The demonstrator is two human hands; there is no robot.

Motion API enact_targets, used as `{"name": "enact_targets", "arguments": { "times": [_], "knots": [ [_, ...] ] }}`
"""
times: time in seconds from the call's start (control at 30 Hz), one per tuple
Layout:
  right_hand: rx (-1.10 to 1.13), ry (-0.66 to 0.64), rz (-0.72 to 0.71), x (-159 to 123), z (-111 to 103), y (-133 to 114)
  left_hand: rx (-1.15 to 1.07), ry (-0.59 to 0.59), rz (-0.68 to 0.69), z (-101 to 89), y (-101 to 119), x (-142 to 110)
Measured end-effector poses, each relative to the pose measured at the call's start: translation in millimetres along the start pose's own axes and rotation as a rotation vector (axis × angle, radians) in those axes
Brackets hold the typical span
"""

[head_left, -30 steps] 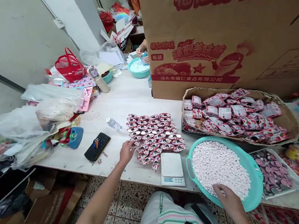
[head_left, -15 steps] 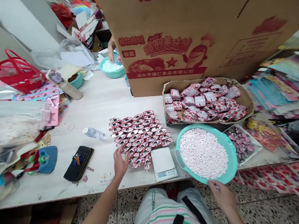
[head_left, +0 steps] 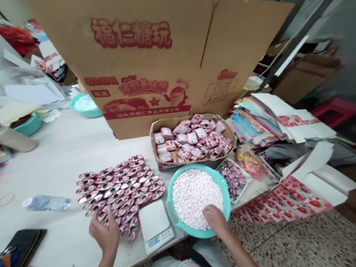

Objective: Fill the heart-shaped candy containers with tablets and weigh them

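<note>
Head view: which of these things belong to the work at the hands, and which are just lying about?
At work: left hand on the red-and-silver foil packets; right hand on the white candies in the teal basin; digital scale; cardboard tray of wrapped packs.

Lying about: black wallet; plastic water bottle; stacked printed sheets.

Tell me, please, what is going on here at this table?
At a white table, a person's left hand is at the edge of a pile of red and silver candy packets. The right hand rests on white candies heaped in a teal basin. Between them sits a white digital scale, and behind the basin a cardboard tray holds wrapped candy packs.
</note>
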State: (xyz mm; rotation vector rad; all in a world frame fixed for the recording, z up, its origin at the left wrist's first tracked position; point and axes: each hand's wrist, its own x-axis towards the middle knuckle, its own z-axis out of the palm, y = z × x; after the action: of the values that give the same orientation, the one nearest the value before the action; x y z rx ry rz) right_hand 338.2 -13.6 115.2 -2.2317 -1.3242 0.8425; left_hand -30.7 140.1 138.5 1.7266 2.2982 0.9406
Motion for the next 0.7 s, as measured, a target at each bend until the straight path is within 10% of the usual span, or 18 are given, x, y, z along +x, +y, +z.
{"name": "enact_targets", "arguments": {
  "times": [0.17,0.37,0.6,0.7],
  "knots": [
    [-0.041,-0.089,-0.19,33,-20,21,-0.164,-0.191,0.466,34.3,152,-6],
    [-0.061,-0.189,-0.282,58,-28,51,-0.095,-0.579,0.8,144.9,317,4],
    [-0.102,0.12,-0.39,74,0,75,0.272,-1.121,0.579,277.2,358,22],
    [-0.095,0.255,-0.417,96,12,78,0.277,-1.171,0.478,314.7,361,22]
  ]
}}
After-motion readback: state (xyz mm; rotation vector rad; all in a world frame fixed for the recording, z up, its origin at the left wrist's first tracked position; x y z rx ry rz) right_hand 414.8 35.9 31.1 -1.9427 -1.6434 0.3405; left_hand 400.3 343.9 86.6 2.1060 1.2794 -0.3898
